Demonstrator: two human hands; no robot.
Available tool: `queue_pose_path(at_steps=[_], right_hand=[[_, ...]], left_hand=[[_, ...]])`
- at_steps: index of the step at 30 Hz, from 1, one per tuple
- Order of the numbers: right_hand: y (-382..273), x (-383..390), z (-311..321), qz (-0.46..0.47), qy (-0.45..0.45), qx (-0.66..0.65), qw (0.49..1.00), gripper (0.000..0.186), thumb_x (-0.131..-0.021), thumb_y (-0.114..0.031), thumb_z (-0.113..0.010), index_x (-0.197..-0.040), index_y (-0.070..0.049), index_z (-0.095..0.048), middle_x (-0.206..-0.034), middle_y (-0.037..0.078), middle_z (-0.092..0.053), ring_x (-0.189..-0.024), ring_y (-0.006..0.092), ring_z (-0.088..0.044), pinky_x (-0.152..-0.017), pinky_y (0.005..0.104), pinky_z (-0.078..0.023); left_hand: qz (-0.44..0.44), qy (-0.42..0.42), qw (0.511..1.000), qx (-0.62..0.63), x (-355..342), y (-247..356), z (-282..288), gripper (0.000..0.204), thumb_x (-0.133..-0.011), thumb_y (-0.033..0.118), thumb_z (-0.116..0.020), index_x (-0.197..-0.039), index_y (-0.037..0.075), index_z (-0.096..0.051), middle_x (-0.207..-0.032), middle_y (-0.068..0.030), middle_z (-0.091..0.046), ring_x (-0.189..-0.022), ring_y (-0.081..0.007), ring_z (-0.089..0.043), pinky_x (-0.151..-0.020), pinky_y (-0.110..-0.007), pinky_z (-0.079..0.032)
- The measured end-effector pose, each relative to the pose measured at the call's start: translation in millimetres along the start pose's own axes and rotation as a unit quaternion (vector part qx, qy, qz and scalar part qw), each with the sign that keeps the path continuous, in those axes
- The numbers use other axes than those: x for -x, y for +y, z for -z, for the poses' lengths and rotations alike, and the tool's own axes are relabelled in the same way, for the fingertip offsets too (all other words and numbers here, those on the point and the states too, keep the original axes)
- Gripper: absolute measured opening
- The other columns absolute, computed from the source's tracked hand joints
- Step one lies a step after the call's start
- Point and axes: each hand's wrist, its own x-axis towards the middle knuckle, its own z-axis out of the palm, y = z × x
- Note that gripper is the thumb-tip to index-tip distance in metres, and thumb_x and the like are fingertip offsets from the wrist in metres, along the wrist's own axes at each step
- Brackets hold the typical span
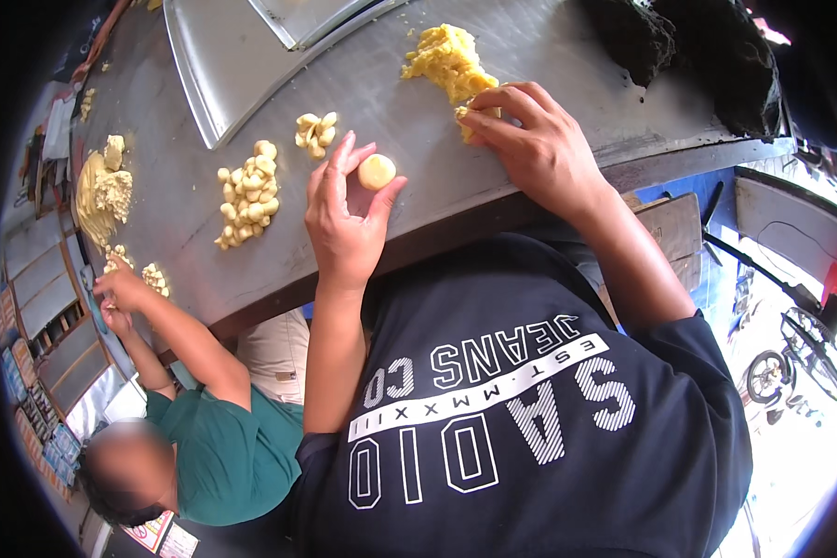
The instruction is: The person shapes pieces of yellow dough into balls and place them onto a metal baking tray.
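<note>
My left hand (pixel 344 209) rests on the grey metal table (pixel 391 102), palm up. It holds a small round ball of pale yellow dough (pixel 377 171) at the fingertips. My right hand (pixel 530 139) presses on the near end of a lump of yellow dough (pixel 446 58) and pinches a piece of it. A small pile of shaped dough pieces (pixel 316 132) lies just left of my left hand. A bigger pile (pixel 248 193) lies further left.
A metal tray (pixel 223 65) lies at the table's far side, with a second one (pixel 307 19) on it. A dark lump (pixel 697 46) sits at the far right. At the left a person in a green shirt (pixel 223 446) handles dough pieces (pixel 149 274) beside more dough (pixel 102 191).
</note>
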Motion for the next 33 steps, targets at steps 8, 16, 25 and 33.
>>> queue_pose_path(at_steps=[8, 16, 25, 33], right_hand=[[0, 0, 0, -0.007, -0.005, -0.007, 1.0, 0.034, -0.097, -0.013, -0.084, -0.13, -0.014, -0.082, -0.128, 0.004, -0.074, -0.117, 0.0296, -0.07, -0.1, 0.0438, -0.062], [1, 1, 1, -0.003, 0.002, -0.005, 1.0, 0.032, -0.096, -0.015, -0.085, -0.128, -0.015, -0.082, -0.127, 0.004, -0.075, -0.116, 0.0288, -0.07, -0.1, 0.0433, -0.062], [2, 0, -1, -0.012, 0.006, -0.01, 1.0, 0.027, -0.097, -0.019, -0.08, -0.123, -0.014, -0.085, -0.126, 0.003, -0.076, -0.118, 0.029, -0.069, -0.102, 0.0445, -0.061], [2, 0, -1, -0.021, 0.009, -0.011, 1.0, 0.026, -0.097, -0.018, -0.08, -0.123, -0.014, -0.084, -0.126, 0.003, -0.076, -0.118, 0.0292, -0.069, -0.102, 0.0441, -0.062]], left_hand=[[-0.03, -0.03, 0.998, 0.04, -10, 2, -4, 0.078, -0.099, 0.002, -0.087, -0.168, -0.002, -0.051, -0.148, -0.0194, -0.078, -0.139, -0.0291, -0.073, -0.121, -0.042, -0.053], [-0.084, -0.003, 0.994, 0.074, -11, 0, -1, 0.071, -0.107, 0.011, -0.083, -0.169, -0.002, -0.05, -0.137, -0.0191, -0.084, -0.139, -0.0344, -0.076, -0.117, -0.043, -0.057], [0.049, -0.103, 0.947, 0.302, -9, -17, 16, 0.069, -0.11, 0.005, -0.076, -0.173, 0.0, -0.048, -0.139, -0.014, -0.084, -0.137, -0.0241, -0.075, -0.118, -0.039, -0.056], [0.007, -0.285, 0.947, 0.148, -45, -38, 29, 0.069, -0.108, 0.009, -0.08, -0.171, 0.002, -0.053, -0.144, -0.0126, -0.082, -0.144, -0.0214, -0.067, -0.129, -0.042, -0.044]])
